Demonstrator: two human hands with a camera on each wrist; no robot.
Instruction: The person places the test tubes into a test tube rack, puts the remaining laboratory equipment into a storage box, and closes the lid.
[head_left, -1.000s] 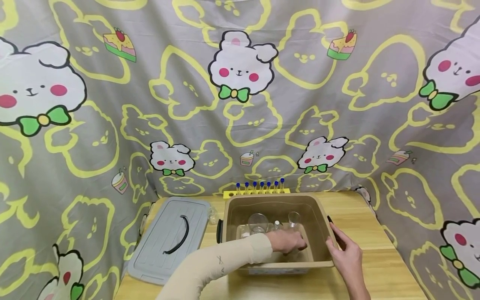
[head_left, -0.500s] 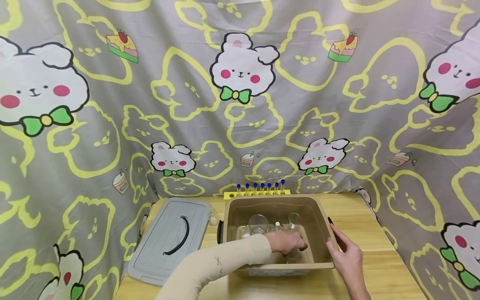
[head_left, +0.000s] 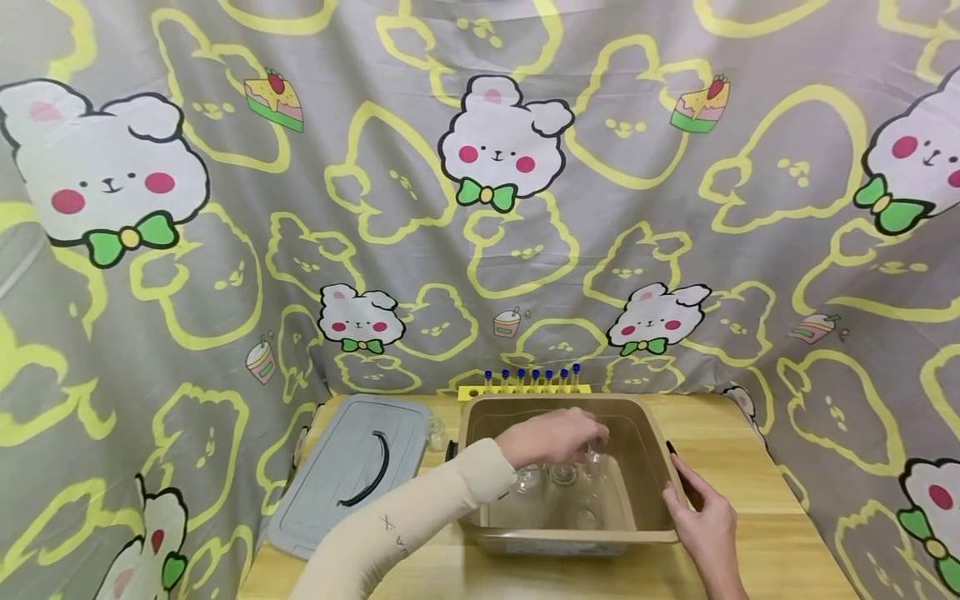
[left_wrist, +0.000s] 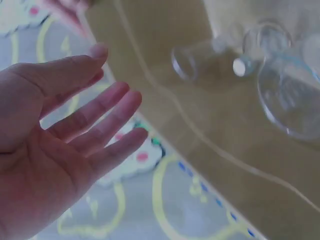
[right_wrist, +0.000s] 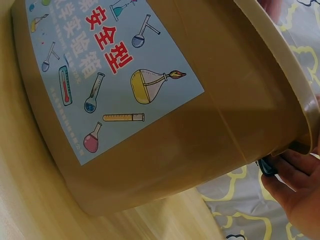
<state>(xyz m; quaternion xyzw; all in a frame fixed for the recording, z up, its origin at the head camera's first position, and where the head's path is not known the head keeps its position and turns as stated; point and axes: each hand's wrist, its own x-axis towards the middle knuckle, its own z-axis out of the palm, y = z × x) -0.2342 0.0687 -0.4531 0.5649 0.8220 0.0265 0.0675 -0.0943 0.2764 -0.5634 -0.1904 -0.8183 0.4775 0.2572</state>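
Note:
A brown plastic storage box (head_left: 630,533) stands on the table with several clear glass vessels in it. My left hand (head_left: 566,435) is over the box; the left wrist view shows that hand (left_wrist: 65,125) palm up, fingers spread and relaxed, holding nothing. Near it in that view lie a flared glass vessel (left_wrist: 184,65), a white-capped bottle (left_wrist: 242,66) and a wide-mouthed glass vessel (left_wrist: 280,117), rather blurred. My right hand (head_left: 705,512) grips the box's right rim; in the right wrist view its fingers (right_wrist: 287,172) curl at the black handle (right_wrist: 267,166) under the rim.
The grey lid (head_left: 348,475) with its black handle lies left of the box. Behind the box is a yellow rack (head_left: 468,392) of blue-capped test tubes. Something clear (head_left: 437,432) sits between lid and box. A patterned curtain (head_left: 420,167) encloses the table.
My left hand has risen from low in the box and moved toward its back, uncovering glass vessels at the front. My right hand keeps its grip. The head view has shifted slightly.

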